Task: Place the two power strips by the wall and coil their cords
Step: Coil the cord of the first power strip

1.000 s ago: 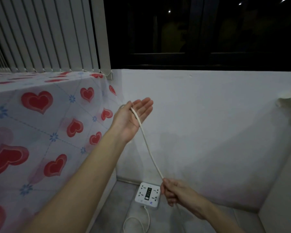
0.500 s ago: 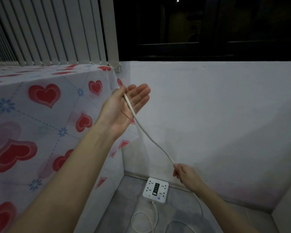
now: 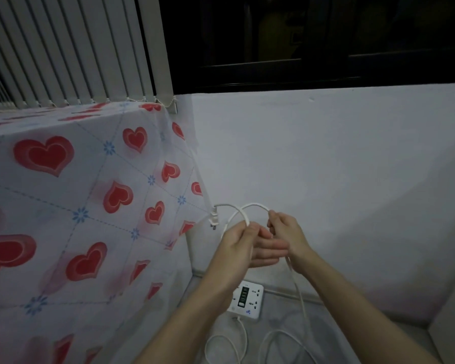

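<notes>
A square white power strip (image 3: 247,300) lies flat on the grey floor against the wall base. Its white cord (image 3: 297,287) runs up from loose loops on the floor to my hands. My left hand (image 3: 237,243) holds the cord under its thumb, fingers stretched toward the right. My right hand (image 3: 286,232) pinches the cord just beside it. A small loop (image 3: 252,206) arches between the two hands. The plug (image 3: 214,219) dangles off the loop's left end. Only one power strip is in view.
A table draped in a heart-print cloth (image 3: 76,206) fills the left side, its corner close to the plug. The white wall (image 3: 326,166) stands right behind the hands, under a dark window (image 3: 313,38). Vertical blinds (image 3: 76,48) hang at upper left.
My left hand came down from its raised position and my right hand rose to meet it. The straight stretch of cord between them has become a small loop, with the plug now hanging free.
</notes>
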A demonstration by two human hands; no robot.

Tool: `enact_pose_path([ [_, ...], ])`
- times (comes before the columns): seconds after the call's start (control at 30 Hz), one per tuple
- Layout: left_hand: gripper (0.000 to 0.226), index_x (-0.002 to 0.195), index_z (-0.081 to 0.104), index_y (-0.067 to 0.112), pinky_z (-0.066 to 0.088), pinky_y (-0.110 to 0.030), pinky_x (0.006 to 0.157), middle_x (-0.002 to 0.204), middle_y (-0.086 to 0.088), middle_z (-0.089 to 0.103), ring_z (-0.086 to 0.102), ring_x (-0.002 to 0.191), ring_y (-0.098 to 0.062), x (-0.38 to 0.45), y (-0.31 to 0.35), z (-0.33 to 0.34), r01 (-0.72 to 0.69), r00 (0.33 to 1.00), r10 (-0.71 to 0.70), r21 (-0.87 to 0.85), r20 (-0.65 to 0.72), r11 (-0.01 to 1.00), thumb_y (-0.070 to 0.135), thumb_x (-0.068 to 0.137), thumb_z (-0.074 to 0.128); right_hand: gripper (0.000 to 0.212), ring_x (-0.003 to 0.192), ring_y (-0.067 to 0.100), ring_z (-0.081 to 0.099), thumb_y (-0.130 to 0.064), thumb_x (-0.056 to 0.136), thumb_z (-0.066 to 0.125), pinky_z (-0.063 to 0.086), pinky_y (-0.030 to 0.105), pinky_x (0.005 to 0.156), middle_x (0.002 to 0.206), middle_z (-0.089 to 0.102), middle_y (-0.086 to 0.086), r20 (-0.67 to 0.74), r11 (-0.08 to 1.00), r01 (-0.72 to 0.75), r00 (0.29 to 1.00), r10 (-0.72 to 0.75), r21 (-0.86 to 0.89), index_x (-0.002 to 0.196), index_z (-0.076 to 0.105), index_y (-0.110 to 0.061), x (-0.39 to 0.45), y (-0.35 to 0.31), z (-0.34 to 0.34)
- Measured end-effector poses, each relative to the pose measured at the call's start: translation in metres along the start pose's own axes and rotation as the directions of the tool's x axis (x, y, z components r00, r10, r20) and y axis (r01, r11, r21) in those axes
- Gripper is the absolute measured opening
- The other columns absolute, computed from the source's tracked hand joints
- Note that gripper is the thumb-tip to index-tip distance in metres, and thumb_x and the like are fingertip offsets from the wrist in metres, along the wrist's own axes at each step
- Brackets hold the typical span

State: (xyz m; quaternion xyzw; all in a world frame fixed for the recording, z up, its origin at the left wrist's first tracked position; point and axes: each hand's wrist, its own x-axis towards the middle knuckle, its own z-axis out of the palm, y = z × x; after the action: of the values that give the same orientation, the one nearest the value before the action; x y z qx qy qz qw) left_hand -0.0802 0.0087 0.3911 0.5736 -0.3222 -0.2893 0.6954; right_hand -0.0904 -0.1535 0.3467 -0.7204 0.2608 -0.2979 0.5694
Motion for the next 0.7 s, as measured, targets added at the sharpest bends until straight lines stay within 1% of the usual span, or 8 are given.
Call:
enact_pose_path([
  [0.1, 0.033, 0.092, 0.061, 0.004, 0.061, -0.027, 0.074, 0.089, -0.013, 0.078, 0.075, 0.086, -0.024, 0.008, -0.008, -0.002, 0.006, 0.995, 0.000, 0.066, -0.104, 0.998, 0.021, 0.104, 0.035, 0.037, 0.045, 0.008, 0.035, -0.033, 0.100, 0.041, 0.030, 0.023, 0.044, 0.058, 0.041, -0.003, 0.003, 0.996, 0.026, 1.000, -0.027, 0.080, 0.068, 0.049, -0.016, -0.003, -0.009, -0.008],
  [0.17, 0.031, 0.099, 0.063, 0.005, 0.059, -0.024, 0.079, 0.095, -0.011, 0.077, 0.074, 0.092, -0.020, 0.013, -0.021, 0.001, 0.057, 0.986, -0.046, 0.063, -0.158, 0.996, 0.021, 0.103, 0.037, 0.038, 0.045, 0.005, 0.038, -0.033, 0.100, 0.040, 0.031, 0.021, 0.047, 0.057, 0.045, -0.007, 0.034, 0.988, 0.146, 0.989, -0.145, -0.039, 0.066, 0.049, -0.018, -0.008, -0.017, -0.009],
  [0.27, 0.031, 0.114, 0.061, 0.003, 0.053, -0.028, 0.093, 0.111, -0.013, 0.072, 0.069, 0.105, -0.018, 0.022, -0.031, 0.004, 0.088, 0.969, -0.134, -0.214, -0.208, 0.973, 0.021, 0.103, 0.038, 0.038, 0.052, 0.002, 0.047, -0.033, 0.100, 0.039, 0.038, 0.022, 0.054, 0.059, 0.053, -0.007, 0.139, 0.893, 0.359, 0.933, -0.333, -0.272, 0.067, 0.051, -0.018, -0.023, -0.027, -0.002],
  [0.33, 0.034, 0.120, 0.059, -0.001, 0.049, -0.033, 0.100, 0.116, -0.017, 0.070, 0.067, 0.109, -0.022, 0.030, -0.028, 0.005, 0.061, 0.964, -0.166, -0.433, -0.208, 0.899, 0.020, 0.103, 0.038, 0.038, 0.057, 0.004, 0.050, -0.035, 0.100, 0.037, 0.042, 0.025, 0.060, 0.062, 0.056, -0.006, 0.193, 0.866, 0.413, 0.909, -0.371, -0.280, 0.071, 0.053, -0.017, -0.032, -0.029, -0.001],
  [0.4, 0.036, 0.120, 0.060, 0.001, 0.051, -0.030, 0.093, 0.116, -0.014, 0.071, 0.069, 0.107, -0.018, 0.034, -0.024, 0.003, 0.049, 0.972, -0.164, -0.538, -0.168, 0.841, 0.021, 0.104, 0.035, 0.035, 0.062, 0.011, 0.056, -0.037, 0.101, 0.037, 0.046, 0.030, 0.064, 0.067, 0.061, -0.001, 0.236, 0.860, 0.423, 0.901, -0.365, -0.285, 0.075, 0.054, -0.020, -0.038, -0.026, -0.001],
  [0.5, 0.038, 0.121, 0.058, 0.003, 0.051, -0.022, 0.080, 0.115, -0.007, 0.073, 0.070, 0.102, -0.011, 0.034, -0.021, 0.005, 0.051, 0.983, -0.135, -0.519, -0.125, 0.853, 0.025, 0.104, 0.031, 0.033, 0.058, 0.011, 0.055, -0.036, 0.101, 0.036, 0.046, 0.032, 0.063, 0.065, 0.059, -0.004, 0.266, 0.863, 0.418, 0.899, -0.347, -0.285, 0.073, 0.053, -0.032, -0.045, -0.022, -0.003],
  [0.63, 0.035, 0.117, 0.060, 0.000, 0.053, -0.031, 0.089, 0.111, -0.015, 0.073, 0.069, 0.105, -0.022, 0.035, -0.023, 0.008, 0.098, 0.972, -0.186, -0.473, -0.144, 0.876, 0.022, 0.104, 0.036, 0.036, 0.046, 0.000, 0.048, -0.030, 0.101, 0.040, 0.035, 0.013, 0.048, 0.052, 0.055, -0.014, 0.187, 0.904, 0.367, 0.925, -0.330, -0.220, 0.067, 0.051, -0.030, -0.047, -0.020, -0.007],
  [0.7, 0.034, 0.114, 0.062, 0.000, 0.054, -0.035, 0.092, 0.109, -0.017, 0.073, 0.070, 0.104, -0.025, 0.034, -0.025, 0.006, 0.137, 0.970, -0.210, -0.443, -0.120, 0.886, 0.021, 0.103, 0.038, 0.036, 0.041, 0.000, 0.041, -0.028, 0.101, 0.040, 0.032, 0.013, 0.043, 0.051, 0.048, -0.011, 0.127, 0.958, 0.259, 0.962, -0.244, -0.126, 0.067, 0.051, -0.020, -0.045, -0.021, -0.010],
])
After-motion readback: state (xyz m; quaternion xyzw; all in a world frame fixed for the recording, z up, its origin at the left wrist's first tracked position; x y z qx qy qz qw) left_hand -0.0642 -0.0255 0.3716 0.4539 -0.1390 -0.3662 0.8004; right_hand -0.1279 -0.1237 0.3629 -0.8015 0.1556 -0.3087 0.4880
